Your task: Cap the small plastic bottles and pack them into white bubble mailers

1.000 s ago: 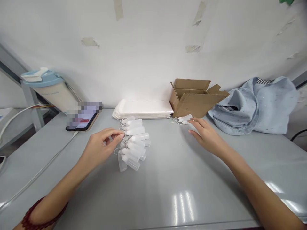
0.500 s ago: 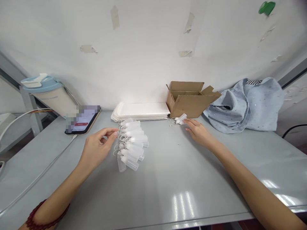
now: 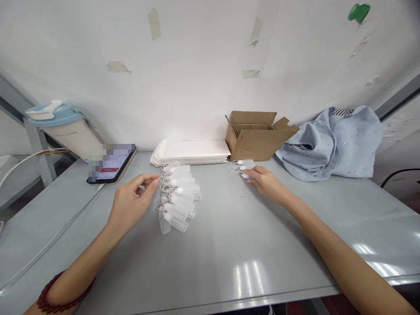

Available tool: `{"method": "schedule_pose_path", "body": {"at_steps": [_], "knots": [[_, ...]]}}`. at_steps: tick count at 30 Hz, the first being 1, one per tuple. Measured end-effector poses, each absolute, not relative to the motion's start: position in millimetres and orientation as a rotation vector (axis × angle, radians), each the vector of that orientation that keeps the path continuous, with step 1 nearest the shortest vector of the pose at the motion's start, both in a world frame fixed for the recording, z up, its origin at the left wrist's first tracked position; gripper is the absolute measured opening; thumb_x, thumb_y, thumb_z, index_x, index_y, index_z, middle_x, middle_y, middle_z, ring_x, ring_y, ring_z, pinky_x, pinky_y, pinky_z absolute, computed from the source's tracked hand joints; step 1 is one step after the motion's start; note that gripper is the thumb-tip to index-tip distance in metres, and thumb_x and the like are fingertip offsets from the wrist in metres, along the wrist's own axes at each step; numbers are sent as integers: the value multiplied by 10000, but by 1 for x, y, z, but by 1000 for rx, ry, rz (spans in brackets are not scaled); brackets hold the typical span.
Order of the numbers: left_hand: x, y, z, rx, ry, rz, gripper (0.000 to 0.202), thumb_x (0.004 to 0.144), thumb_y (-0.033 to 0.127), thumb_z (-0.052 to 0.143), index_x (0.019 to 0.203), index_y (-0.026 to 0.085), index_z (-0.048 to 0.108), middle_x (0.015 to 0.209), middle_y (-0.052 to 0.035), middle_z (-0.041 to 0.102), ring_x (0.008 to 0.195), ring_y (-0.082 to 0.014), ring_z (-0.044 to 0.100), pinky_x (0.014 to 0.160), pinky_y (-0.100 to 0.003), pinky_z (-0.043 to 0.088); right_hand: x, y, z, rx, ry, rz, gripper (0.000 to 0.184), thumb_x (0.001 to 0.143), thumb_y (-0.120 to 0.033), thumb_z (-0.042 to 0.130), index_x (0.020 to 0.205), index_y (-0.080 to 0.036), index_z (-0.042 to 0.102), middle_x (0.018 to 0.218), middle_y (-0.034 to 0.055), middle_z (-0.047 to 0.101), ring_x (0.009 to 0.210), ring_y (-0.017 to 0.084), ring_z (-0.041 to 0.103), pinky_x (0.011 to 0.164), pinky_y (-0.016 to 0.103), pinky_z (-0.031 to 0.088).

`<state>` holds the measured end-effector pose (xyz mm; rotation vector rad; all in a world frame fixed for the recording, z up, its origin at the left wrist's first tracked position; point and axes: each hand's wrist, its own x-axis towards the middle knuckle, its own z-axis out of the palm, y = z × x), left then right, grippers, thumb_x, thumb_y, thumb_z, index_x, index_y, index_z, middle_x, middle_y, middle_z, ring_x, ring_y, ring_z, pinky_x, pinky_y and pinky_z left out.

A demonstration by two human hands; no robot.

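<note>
Several small translucent plastic bottles point(image 3: 179, 199) with white caps and thin cord loops lie in an overlapping row on the grey table. At the loop side of this row is my left hand point(image 3: 134, 199), its thumb and index fingertips drawn together; whether a cord sits between them is too small to see. Farther back on the right, my right hand point(image 3: 267, 186) has its fingers closed on a small plastic bottle point(image 3: 245, 176), which they partly cover. Just behind that one lies another small bottle point(image 3: 246, 163), its cord pointing left.
White padded envelopes point(image 3: 193, 151) are stacked against the wall, beside an open cardboard box point(image 3: 252, 144). A light blue cloth bag point(image 3: 348, 144) lies at right. On the left, a phone point(image 3: 113, 168) on a cable leans by a tumbler point(image 3: 70, 131) with a blue lid.
My right hand has shifted slightly left and toward me. The two small bottles by it now lie apart, one behind the other. My left hand has stayed beside the row.
</note>
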<state>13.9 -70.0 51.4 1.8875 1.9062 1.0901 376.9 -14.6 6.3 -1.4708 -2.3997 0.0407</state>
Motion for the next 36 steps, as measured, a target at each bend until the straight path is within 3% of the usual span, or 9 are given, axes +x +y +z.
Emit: {"method": "schedule_pose_path", "body": {"at_steps": [3, 8, 13, 21, 25, 30, 36], "knots": [[16, -72, 55, 1814, 1923, 1101, 213, 793, 330, 519, 912, 218, 655, 734, 2, 665, 461, -108, 474, 410, -229, 376, 367, -20, 13, -1394, -2364, 129, 350, 910, -182, 361, 1207, -178, 545, 1007, 142, 623, 899, 254, 596, 768, 396, 491], [27, -86, 60, 1816, 1897, 1210, 231, 830, 357, 509, 976, 222, 626, 780, -5, 655, 626, -146, 573, 455, -215, 393, 345, -41, 30, -1294, -2295, 280, 311, 953, -226, 330, 1203, -193, 512, 1079, 118, 637, 967, 236, 609, 795, 379, 492], [49, -108, 58, 2199, 1635, 1240, 148, 870, 244, 507, 989, 234, 594, 739, 14, 602, 606, -122, 529, 529, -223, 420, 320, -67, 44, -1166, -2251, 560, 279, 972, -247, 331, 1149, -198, 540, 963, 69, 647, 867, 182, 612, 757, 312, 477], [59, -112, 48, 2474, 1194, 1109, 268, 890, 94, 478, 1127, 214, 510, 837, -12, 615, 771, -146, 530, 702, -278, 458, 299, -92, 58, -1099, -2070, 1041, 289, 984, -295, 325, 1054, -200, 589, 807, 14, 613, 771, 137, 575, 724, 255, 431], [58, -112, 41, 2509, 1103, 1056, 258, 884, 77, 507, 1113, 194, 523, 907, -29, 621, 842, -152, 531, 759, -286, 458, 293, -96, 58, -1158, -1968, 1188, 308, 983, -341, 329, 984, -198, 601, 722, -14, 538, 689, 118, 517, 670, 236, 397], [62, -111, 35, 2519, 1068, 1114, 227, 883, 68, 514, 1087, 164, 544, 888, -43, 626, 807, -155, 526, 719, -284, 452, 287, -100, 60, -1198, -1900, 1348, 321, 957, -409, 386, 866, -184, 595, 642, -43, 440, 603, 95, 414, 583, 219, 333], [66, -112, 41, 2439, 1035, 1088, 153, 884, 78, 500, 929, 166, 617, 806, -30, 636, 753, -144, 532, 674, -258, 442, 284, -103, 60, -1202, -1836, 1486, 247, 886, -446, 519, 907, -203, 562, 702, -43, 448, 608, 92, 378, 548, 217, 299]]}}
